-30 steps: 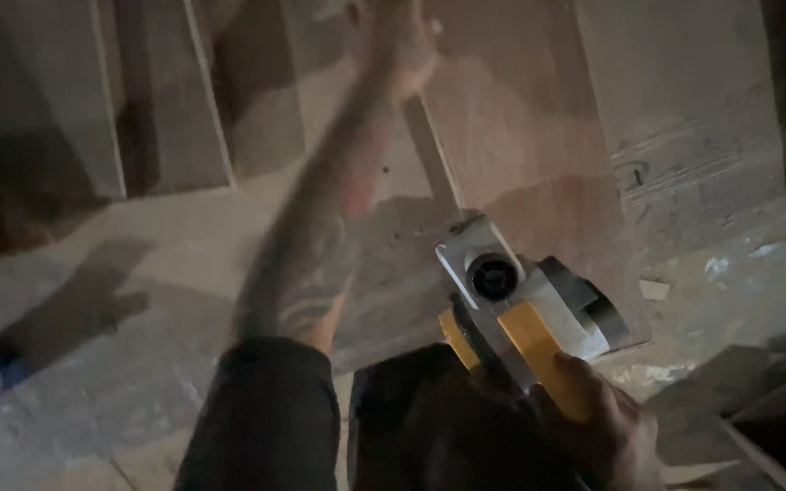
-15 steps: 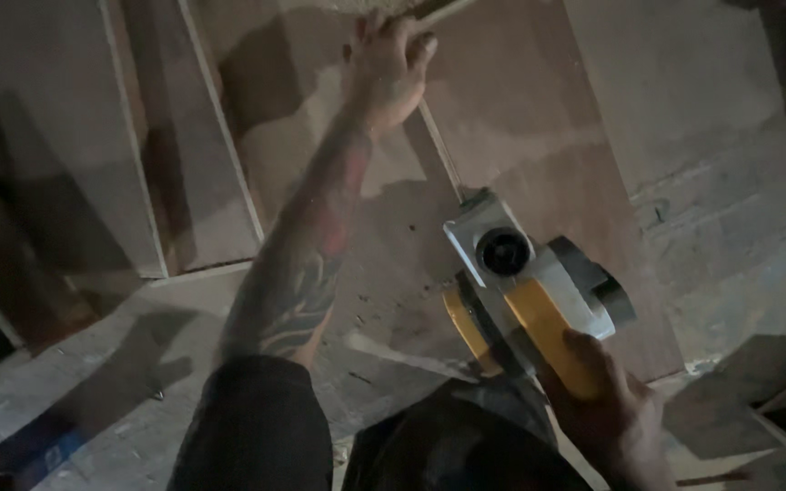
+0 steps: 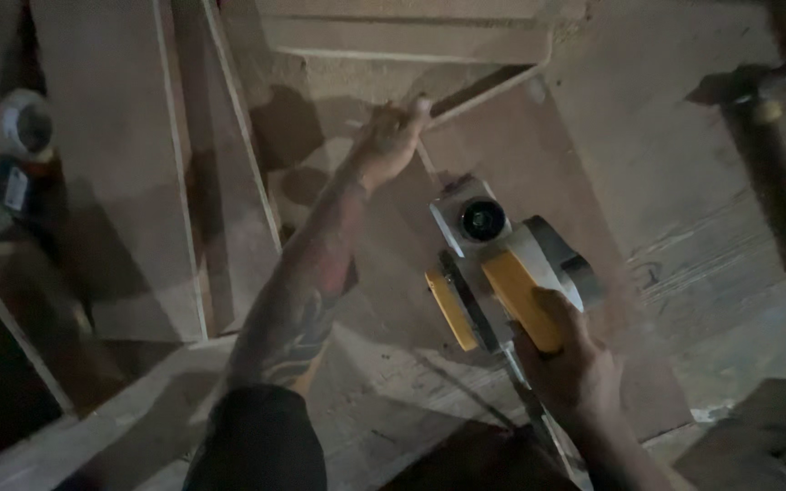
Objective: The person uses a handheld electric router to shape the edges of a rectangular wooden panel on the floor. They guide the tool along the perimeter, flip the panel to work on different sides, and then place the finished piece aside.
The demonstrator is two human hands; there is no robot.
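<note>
Your right hand (image 3: 568,362) is wrapped around the yellow-and-grey electric hand planer (image 3: 502,264), while your left hand (image 3: 386,144) grips the upright brown plywood board's (image 3: 539,182) top edge.

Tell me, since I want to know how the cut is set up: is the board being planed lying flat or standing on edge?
On edge, apparently. The left hand grips the board at its top edge, and the planer in the right hand sits along that thin edge.

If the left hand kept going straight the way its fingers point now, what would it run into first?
The left hand rests on the top edge of the upright plywood panel, fingers pointing up and away. Straight on, it would probably meet the pale boards stacked just beyond; depth is hard to judge in this dim view.
</note>
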